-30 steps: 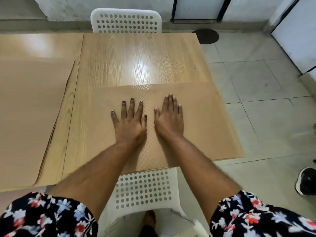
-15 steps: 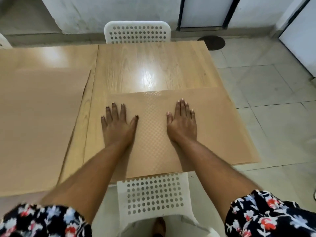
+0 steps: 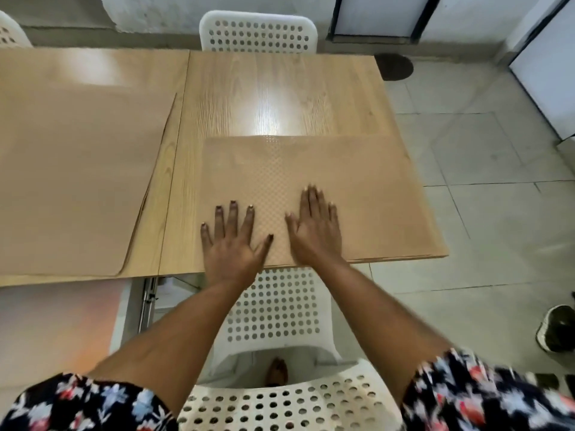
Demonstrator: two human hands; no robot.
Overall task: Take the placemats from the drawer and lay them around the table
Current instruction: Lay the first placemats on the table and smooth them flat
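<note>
both hands lie flat, fingers straight and spread, on a tan placemat (image 3: pixel 357 188) at the near right part of the wooden table (image 3: pixel 280 88), holding nothing. the left hand (image 3: pixel 231 244) rests at the mat's 7 o'clock corner, its heel over the table's near edge; the right hand (image 3: pixel 314 227) presses at about 6 o'clock, just beside the left. a second placemat (image 3: pixel 77 181) lies at 9 o'clock, apart from the first. a white perforated chair (image 3: pixel 273 309) stands below the hands at 6 o'clock, another (image 3: pixel 258 32) at 12 o'clock across the table. floral sleeves (image 3: pixel 485 396) frame the bottom.
</note>
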